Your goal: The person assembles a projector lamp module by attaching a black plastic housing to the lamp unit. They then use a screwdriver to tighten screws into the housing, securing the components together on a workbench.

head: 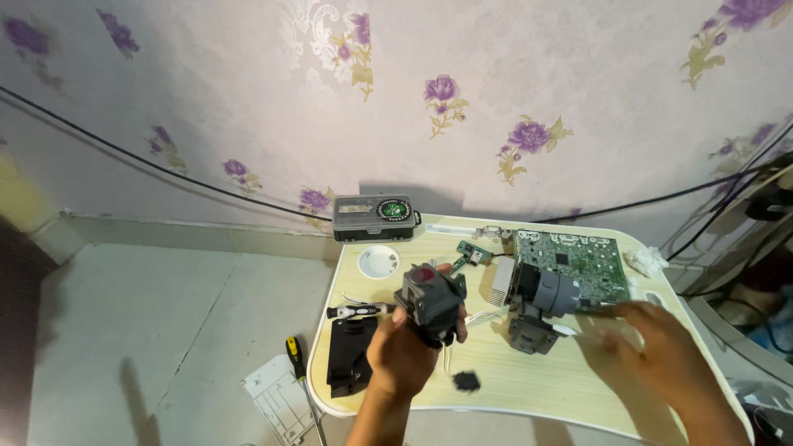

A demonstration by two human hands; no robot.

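**Left hand grips module, right at the board**

Left hand (402,351) closed around dark grey module (431,302), held just above the table (529,388). Right hand (661,347) blurred, fingers loosely spread, grip unclear, beside the grey cylinder (552,291) at the green board (570,260). Screwdriver (355,311), black cover (350,355) left of module
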